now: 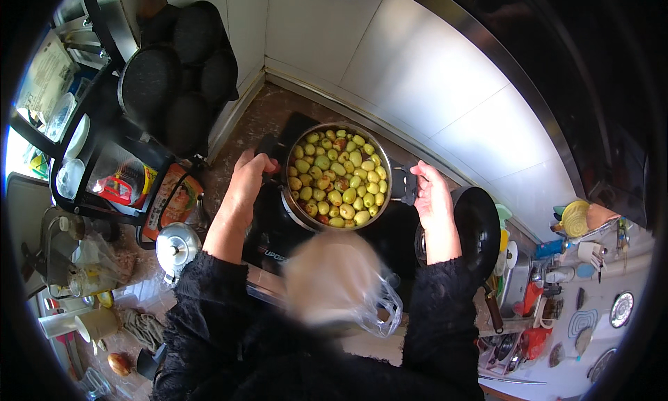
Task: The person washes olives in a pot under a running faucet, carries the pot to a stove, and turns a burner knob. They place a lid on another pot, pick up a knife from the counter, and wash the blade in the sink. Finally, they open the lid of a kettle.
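Note:
A steel pot (287, 192) full of small green-yellow fruits (339, 179), apparently jujubes, some with brown patches, sits over the black cooktop (266, 234). My left hand (253, 171) grips the black handle on the pot's left side. At the opposite side, my right hand (434, 192) has its fingers at the black right handle (403, 185), partly beneath it, with the palm turned up. Whether the pot's base rests on the cooktop is hidden. A blurred beige rounded shape (334, 276) close to the camera covers the cooktop's front, beside a clear plastic bag (385, 309).
A black wok (477, 229) stands just right of my right hand. On the left are a metal kettle (177, 247), a black rack (99, 166) and a dark multi-cup pan (180, 77). White wall tiles (334, 36) close off the back corner. A sink (516, 281) lies farther right.

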Demonstrator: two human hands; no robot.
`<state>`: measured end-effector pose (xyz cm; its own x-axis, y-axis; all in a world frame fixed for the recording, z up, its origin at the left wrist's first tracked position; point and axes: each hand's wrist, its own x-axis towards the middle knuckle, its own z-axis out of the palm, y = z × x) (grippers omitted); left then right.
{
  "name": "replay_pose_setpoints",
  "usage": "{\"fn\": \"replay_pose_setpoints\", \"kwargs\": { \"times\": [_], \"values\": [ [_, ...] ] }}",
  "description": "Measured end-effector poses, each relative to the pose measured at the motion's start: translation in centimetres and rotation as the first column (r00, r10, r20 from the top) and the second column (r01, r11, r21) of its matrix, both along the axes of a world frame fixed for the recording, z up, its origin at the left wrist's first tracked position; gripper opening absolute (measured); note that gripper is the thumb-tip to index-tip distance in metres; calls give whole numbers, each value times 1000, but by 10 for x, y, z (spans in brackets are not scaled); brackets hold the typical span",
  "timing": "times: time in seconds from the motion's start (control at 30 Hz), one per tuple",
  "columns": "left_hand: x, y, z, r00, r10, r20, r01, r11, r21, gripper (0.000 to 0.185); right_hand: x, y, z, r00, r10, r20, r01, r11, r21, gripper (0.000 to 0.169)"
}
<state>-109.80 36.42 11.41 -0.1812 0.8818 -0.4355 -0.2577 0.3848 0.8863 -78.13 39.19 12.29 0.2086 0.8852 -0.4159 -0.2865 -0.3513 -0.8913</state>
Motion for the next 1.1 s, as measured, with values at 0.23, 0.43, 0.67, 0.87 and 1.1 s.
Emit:
{"fn": "replay_pose_setpoints", "kwargs": {
  "times": [0.23, 0.43, 0.67, 0.87, 1.1],
  "values": [
    [5, 3, -7, 998, 7, -62, -7, 1000, 4, 27, -1, 2, -9, 999, -22, -34, 24, 999, 39, 10],
    [9, 6, -10, 985, 10, -174, -19, 999, -48, 36, 6, 2, -15, 993, 65, 101, -73, 995, 71, 18],
    [32, -36, -14, 908, 200, -369, -99, 957, 273, 65, -1, -31, 18, 926, 79, 368, -147, 976, 163, 22],
    [53, -144, -56, 915, 103, -390, 37, 942, 334, 55, 10, -121, 2, 849, 359, 386, -392, 920, 7, 38],
    [67, -184, -87, 879, -105, 464, 303, 876, -375, 56, 22, -183, -83, 934, 338, -112, -352, 833, -427, 69]
  ]
}}
